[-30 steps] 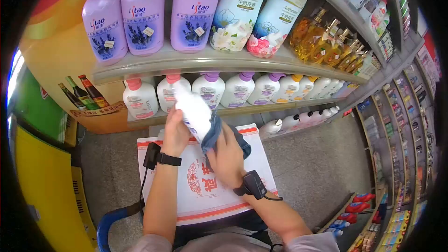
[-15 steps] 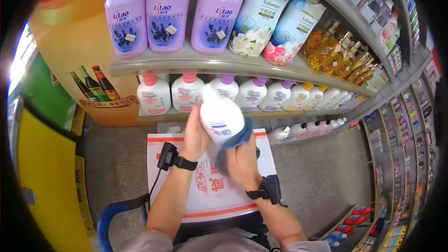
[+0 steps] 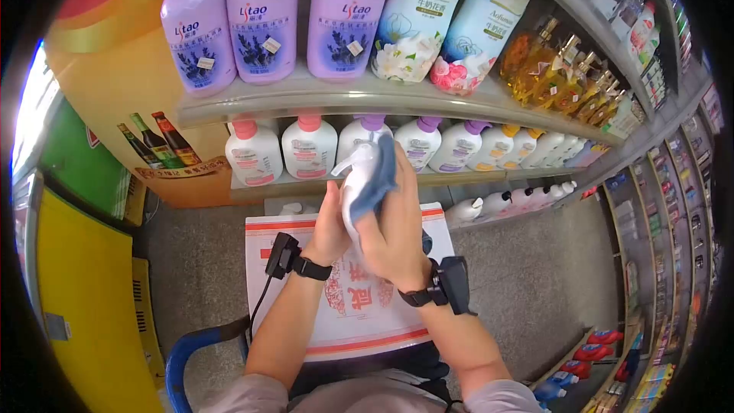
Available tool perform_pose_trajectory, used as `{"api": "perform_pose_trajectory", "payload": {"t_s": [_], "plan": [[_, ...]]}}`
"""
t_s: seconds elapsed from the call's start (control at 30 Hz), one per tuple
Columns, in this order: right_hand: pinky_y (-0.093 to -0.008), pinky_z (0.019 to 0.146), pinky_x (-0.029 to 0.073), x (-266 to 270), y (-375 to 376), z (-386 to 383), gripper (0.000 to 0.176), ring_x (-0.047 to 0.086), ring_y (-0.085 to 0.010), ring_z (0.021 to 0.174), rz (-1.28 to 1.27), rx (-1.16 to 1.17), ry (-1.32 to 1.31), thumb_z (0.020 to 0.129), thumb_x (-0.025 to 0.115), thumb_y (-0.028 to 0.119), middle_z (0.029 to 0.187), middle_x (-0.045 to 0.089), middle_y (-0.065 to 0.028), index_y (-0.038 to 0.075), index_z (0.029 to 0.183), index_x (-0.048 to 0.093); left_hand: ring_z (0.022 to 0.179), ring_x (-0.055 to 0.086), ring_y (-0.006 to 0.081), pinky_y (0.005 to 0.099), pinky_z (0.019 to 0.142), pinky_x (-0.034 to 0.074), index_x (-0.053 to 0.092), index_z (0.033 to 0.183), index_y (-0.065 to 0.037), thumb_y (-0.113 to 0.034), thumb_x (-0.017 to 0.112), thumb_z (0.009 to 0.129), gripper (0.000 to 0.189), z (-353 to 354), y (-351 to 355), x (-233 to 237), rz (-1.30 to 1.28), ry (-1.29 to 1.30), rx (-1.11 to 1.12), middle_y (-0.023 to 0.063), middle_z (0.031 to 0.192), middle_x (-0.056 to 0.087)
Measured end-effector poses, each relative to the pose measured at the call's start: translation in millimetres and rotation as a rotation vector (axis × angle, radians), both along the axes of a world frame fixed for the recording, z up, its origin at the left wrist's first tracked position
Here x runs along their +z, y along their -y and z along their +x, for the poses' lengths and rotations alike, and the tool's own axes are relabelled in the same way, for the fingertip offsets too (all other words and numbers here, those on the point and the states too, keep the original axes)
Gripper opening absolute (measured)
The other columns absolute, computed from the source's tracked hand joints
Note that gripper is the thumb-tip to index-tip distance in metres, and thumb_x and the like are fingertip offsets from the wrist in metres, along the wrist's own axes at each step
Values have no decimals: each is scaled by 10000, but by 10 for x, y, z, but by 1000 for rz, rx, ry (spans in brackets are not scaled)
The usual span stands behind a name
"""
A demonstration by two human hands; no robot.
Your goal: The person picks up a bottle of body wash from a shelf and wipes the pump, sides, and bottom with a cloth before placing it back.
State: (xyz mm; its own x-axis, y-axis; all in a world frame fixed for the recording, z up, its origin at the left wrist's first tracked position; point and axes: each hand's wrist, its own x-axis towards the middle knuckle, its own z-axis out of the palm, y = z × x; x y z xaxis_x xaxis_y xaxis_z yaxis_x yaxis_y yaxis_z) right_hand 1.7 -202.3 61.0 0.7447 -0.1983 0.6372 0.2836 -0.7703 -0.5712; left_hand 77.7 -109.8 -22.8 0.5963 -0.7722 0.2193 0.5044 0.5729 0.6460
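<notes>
A white pump bottle (image 3: 350, 197) is held upright, slightly tilted, in front of the lower shelf. My left hand (image 3: 329, 228) grips its left side, thumb up along the body and fingers partly hidden behind it. On the other side, my right hand (image 3: 396, 233) presses a blue-grey cloth (image 3: 376, 177) against the bottle, its fingers closed over the cloth. Most of the bottle's label is covered by the cloth and hand. Beneath both hands lies a white box (image 3: 287, 321) with red stripes and red print.
Purple pump bottles (image 3: 264, 27) and floral pouches (image 3: 420, 19) line the upper shelf. White bottles (image 3: 310, 149) fill the lower shelf (image 3: 267, 191). A blue chair arm (image 3: 177, 359) is at lower left, beside a yellow panel (image 3: 84, 291). More stocked shelves (image 3: 657, 237) stand right.
The bottle has turned, hiding its blue-printed label. My right hand and the cloth have moved up from its lower end to its side and upper part.
</notes>
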Motion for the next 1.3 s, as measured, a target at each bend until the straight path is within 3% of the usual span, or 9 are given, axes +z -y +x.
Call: {"api": "perform_pose_trajectory", "payload": {"t_s": [0.2, 0.43, 0.57, 0.7, 0.73, 0.87, 1.13, 1.23, 1.3], "plan": [[-507, 1055, 379, -72, -111, 140, 868, 468, -437, 1277, -14, -112, -26, 738, 783, 410, 1403, 486, -244, -37, 1402, 447, 1338, 480, 252, 424, 1138, 369, 419, 1470, -55, -539, 303, 1054, 649, 32, -17, -70, -12, -70, 81, 99, 1471, 487], [-487, 969, 467, -158, -88, 145, 833, 569, -429, 1132, 2, -48, 7, 687, 826, 376, 1298, 554, -233, -8, 1352, 503, 1353, 479, 285, 444, 1146, 377, 377, 1501, -64, -615, 411, 975, 762, 87, -26, -328, -116, -239, -30, 125, 1506, 448], [-467, 1002, 443, -248, -45, 133, 748, 517, -391, 1195, 153, -71, 133, 607, 904, 247, 1319, 479, -210, 16, 1219, 540, 1313, 518, 307, 445, 1125, 397, 389, 1489, -43, -698, 311, 957, 848, 66, 7, -146, 10, -226, 37, 174, 1456, 490], [-441, 975, 451, -511, 26, 205, 638, 516, -322, 1134, 312, 55, 293, 524, 982, 197, 1158, 450, -144, 82, 883, 467, 1286, 531, 333, 458, 1109, 412, 403, 1467, -27, -758, 318, 911, 922, 96, 17, -212, -87, -274, -23, 197, 1421, 509], [-394, 855, 476, -382, -16, 150, 594, 534, -272, 998, 199, 2, 269, 549, 979, 157, 1012, 460, -103, 99, 706, 409, 1278, 535, 339, 461, 1106, 415, 406, 1462, -24, -766, 326, 901, 933, 98, 11, -197, -112, -297, -47, 200, 1414, 512], [-338, 657, 386, -460, -54, 121, 626, 472, -234, 785, 144, 15, 316, 607, 938, 58, 813, 453, -47, 107, 559, 317, 1251, 548, 350, 476, 1085, 430, 412, 1454, -14, -729, 365, 908, 901, 129, 5, -241, -75, -377, -24, 211, 1401, 522], [-309, 595, 281, -501, -68, 112, 637, 372, -194, 685, 241, -5, 274, 618, 923, 24, 731, 405, -19, 104, 552, 294, 1226, 563, 314, 449, 1067, 438, 428, 1437, -13, -750, 431, 883, 923, 137, -14, -198, -83, -298, -24, 183, 1363, 552], [-297, 651, 363, -482, -39, 46, 673, 419, -178, 722, 201, -7, 176, 616, 919, -2, 769, 403, -18, 117, 600, 256, 1212, 570, 299, 437, 1059, 443, 436, 1429, -16, -743, 448, 884, 908, 132, -12, -205, -103, -333, -29, 171, 1349, 563], [-304, 641, 350, -481, -2, 42, 646, 411, -182, 712, 189, 63, 203, 702, 889, 129, 748, 395, -22, 107, 600, 252, 1209, 573, 296, 437, 1061, 442, 437, 1430, -19, -732, 442, 893, 892, 130, -20, -206, -114, -358, -29, 168, 1349, 566]]}}
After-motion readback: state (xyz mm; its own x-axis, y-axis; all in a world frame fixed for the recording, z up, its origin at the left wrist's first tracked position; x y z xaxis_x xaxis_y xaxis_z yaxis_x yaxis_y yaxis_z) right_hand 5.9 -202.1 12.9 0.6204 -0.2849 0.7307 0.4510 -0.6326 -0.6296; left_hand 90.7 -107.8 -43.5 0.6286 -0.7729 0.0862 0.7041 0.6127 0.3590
